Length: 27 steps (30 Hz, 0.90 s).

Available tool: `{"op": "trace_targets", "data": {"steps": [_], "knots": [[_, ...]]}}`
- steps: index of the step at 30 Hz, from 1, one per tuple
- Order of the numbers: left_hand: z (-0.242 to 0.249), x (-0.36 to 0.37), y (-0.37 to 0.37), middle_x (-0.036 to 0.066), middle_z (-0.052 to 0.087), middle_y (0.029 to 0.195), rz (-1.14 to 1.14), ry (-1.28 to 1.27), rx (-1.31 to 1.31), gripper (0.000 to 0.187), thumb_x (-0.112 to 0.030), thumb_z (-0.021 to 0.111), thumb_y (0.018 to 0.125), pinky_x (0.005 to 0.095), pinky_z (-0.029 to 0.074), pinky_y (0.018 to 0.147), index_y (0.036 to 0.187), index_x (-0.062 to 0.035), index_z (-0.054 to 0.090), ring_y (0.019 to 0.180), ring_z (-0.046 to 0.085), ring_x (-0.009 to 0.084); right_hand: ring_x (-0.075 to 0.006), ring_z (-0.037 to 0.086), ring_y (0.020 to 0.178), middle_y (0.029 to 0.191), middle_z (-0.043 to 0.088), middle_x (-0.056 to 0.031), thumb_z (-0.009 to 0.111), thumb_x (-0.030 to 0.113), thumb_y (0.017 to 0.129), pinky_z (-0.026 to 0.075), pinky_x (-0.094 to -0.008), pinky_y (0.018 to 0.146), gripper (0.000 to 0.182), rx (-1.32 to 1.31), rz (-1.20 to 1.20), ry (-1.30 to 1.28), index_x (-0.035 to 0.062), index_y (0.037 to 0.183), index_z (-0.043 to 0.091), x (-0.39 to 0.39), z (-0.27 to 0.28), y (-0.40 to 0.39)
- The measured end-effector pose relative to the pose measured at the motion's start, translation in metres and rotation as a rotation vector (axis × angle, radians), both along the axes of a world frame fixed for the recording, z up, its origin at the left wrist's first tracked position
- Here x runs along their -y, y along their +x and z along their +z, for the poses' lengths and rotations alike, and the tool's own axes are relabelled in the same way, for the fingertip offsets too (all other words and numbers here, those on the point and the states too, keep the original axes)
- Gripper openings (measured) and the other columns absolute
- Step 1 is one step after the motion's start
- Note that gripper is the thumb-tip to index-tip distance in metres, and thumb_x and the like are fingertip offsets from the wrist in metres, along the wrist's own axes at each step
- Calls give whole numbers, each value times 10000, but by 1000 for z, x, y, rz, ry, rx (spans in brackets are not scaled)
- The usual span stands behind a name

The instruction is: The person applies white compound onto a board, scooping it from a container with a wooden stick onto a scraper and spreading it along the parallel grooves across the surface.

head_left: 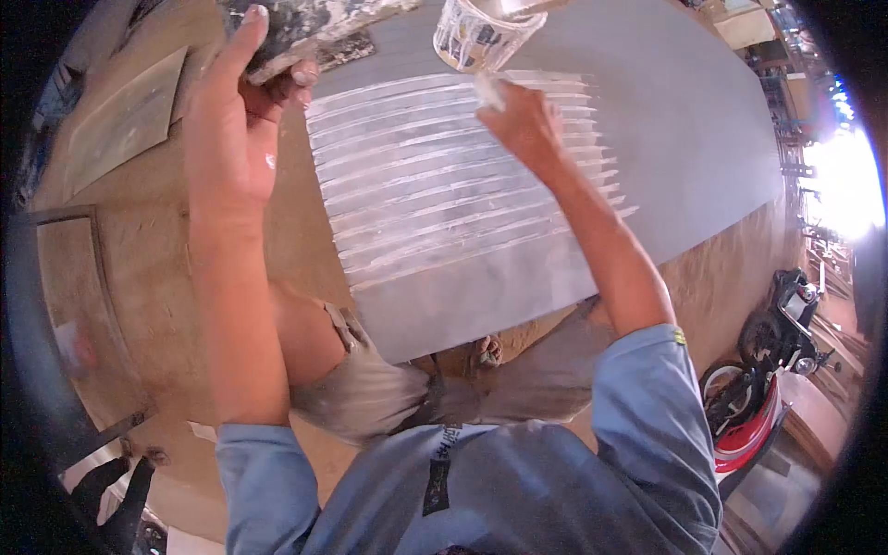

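Note:
My left hand (250, 120) is raised at the upper left, its fingers and thumb around the edge of a flat, paint-crusted board (324, 28). My right hand (527, 125) is closed on a small whitish thing (490, 91), blurred and too small to name, just below a smeared white tub (481, 32). A flat tool blade (523, 7) shows at the tub's mouth. Beneath both hands lies a large grey sheet (684, 139), with whitish parallel ridges (453, 176) running across its left part.
My knees are at the sheet's near edge. A red motorcycle (754, 425) stands at the right. A pale panel (129, 120) and a framed board (79, 287) lie at the left. Dark legs of a person (125, 490) show at the lower left.

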State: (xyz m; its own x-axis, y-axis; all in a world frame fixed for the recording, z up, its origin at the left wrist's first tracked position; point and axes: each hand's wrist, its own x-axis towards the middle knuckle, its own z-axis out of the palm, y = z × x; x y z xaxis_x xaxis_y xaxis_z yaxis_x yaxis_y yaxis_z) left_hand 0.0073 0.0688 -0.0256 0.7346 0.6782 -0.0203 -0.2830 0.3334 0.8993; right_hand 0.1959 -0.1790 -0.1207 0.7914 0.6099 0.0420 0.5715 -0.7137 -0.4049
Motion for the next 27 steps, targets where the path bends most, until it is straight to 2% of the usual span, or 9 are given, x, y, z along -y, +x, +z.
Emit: {"op": "trace_targets", "data": {"steps": [5, 12, 15, 17, 19, 21, 22, 24, 27], "knots": [[11, 14, 4, 100, 692, 838, -68, 15, 27, 246, -249, 650, 973, 320, 477, 608, 990, -4, 654, 682, 630, 185, -381, 678, 1051, 1131, 715, -184, 661, 385, 829, 501, -543, 943, 479, 107, -108, -167, 175, 1259, 668, 44, -4, 45], [18, 18, -5, 94, 697, 844, -21, -6, -3, 248, -262, 675, 961, 316, 488, 628, 968, -15, 667, 705, 647, 186, -415, 667, 1050, 1131, 710, -191, 675, 385, 826, 523, -497, 904, 492, 168, -274, -282, 165, 1265, 673, 134, 4, 117], [22, 26, -3, 102, 701, 836, -23, -11, 37, 255, -267, 657, 975, 307, 501, 597, 967, -12, 662, 692, 657, 183, -337, 694, 1022, 1094, 729, -153, 692, 404, 867, 529, -488, 871, 460, 201, -313, -239, 125, 1232, 683, 167, -1, 152], [13, 29, 4, 106, 696, 810, -38, -28, 36, 261, -269, 627, 992, 288, 506, 546, 960, -11, 651, 658, 656, 173, -243, 684, 875, 941, 718, -111, 674, 422, 902, 528, -405, 766, 434, -21, -483, 167, 51, 1125, 707, 160, 13, 127], [6, 36, 9, 88, 686, 818, -96, -69, 6, 247, -284, 640, 984, 288, 494, 550, 976, -36, 642, 667, 648, 162, -125, 521, 654, 771, 587, -24, 648, 356, 961, 427, -302, 593, 331, -323, -527, 521, 32, 1027, 677, 113, 49, 69], [4, 46, 16, 71, 676, 826, -192, -108, -36, 238, -298, 652, 976, 288, 483, 555, 992, -62, 633, 677, 641, 152, -111, 471, 630, 799, 572, -10, 618, 297, 995, 370, -279, 572, 241, -618, -330, 912, 60, 1004, 656, 62, 90, 1], [4, 53, 19, 70, 660, 787, -255, -128, -42, 231, -294, 627, 989, 289, 475, 547, 977, -64, 620, 662, 630, 152, -111, 471, 630, 799, 572, -10, 618, 297, 995, 370, -279, 572, 241, -610, -330, 917, 60, 1004, 656, 43, 102, -11], [6, 58, 21, 68, 644, 748, -314, -150, -54, 228, -289, 602, 1001, 290, 467, 538, 961, -65, 607, 647, 619, 153, -107, 451, 633, 827, 563, -8, 616, 252, 994, 348, -275, 572, 196, -954, 18, 1137, 57, 991, 630, 15, 115, -29], [5, 45, 15, 65, 623, 714, -320, -174, 2, 226, -269, 568, 1022, 299, 444, 532, 954, -55, 594, 619, 586, 155, -113, 459, 631, 819, 566, -25, 621, 266, 995, 363, -274, 583, 213, -900, -118, 1149, 54, 1007, 624, -26, 120, -33]]}}
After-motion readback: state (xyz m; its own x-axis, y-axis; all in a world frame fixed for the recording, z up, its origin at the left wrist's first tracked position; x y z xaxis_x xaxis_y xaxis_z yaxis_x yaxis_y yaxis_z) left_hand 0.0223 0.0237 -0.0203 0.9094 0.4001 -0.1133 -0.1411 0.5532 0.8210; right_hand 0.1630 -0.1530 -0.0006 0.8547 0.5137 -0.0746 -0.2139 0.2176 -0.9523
